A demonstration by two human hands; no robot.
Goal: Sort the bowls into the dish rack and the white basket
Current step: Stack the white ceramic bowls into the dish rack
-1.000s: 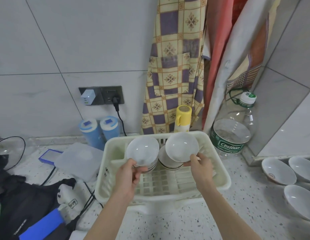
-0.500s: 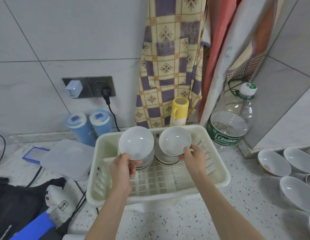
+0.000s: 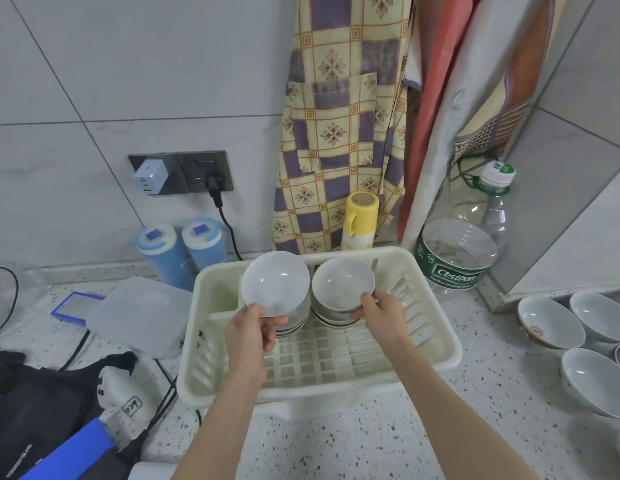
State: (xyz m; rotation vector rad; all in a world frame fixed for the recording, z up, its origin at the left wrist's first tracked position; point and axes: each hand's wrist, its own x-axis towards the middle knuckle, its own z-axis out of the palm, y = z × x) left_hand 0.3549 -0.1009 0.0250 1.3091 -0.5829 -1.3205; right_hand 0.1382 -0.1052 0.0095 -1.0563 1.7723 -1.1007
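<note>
Yellow flask [image 3: 359, 220], water jug [image 3: 464, 244], 2 blue canisters [image 3: 184, 251] by wall.

Two white bowls are getting held tilted up on edge, insides facing the camera: the left bowl [image 3: 275, 283] just above the left hand [image 3: 252, 336], the right bowl [image 3: 342, 284] just above the right hand [image 3: 381, 315]. Both are sitting over stacked bowls in the cream dish rack [image 3: 322, 362] under the hands. More loose bowls [image 3: 551, 322] are lying well off to the right.

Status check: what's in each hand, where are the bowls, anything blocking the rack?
Left hand grips a white bowl; right hand grips another bowl. Both tilted over stacks in the dish rack. More bowls wait on the counter, right. Nothing blocking.
</note>
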